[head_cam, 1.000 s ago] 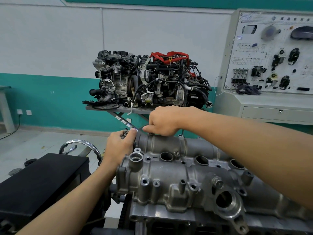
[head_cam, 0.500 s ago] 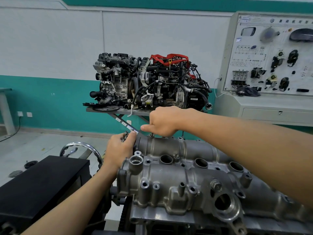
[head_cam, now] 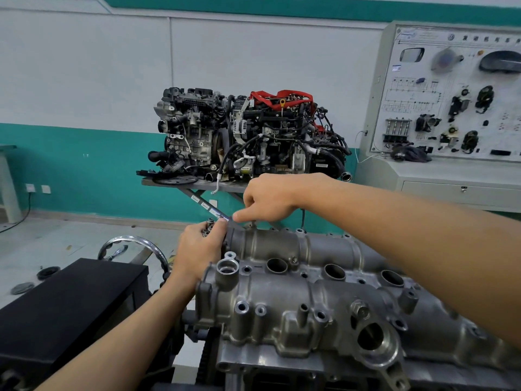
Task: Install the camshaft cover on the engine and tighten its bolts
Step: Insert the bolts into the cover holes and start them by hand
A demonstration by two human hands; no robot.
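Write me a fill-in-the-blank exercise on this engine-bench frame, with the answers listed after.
1. The left hand grips several ___ beside the camshaft cover.
2. The box left of the cover is ___.
3. The background engine carries ___ tubing on top.
Missing words: bolts; black; red.

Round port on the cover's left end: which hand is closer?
Left. The left hand, holding bolts, sits right beside the round port, on its left; the right hand is farther off, over the far edge of the cover.
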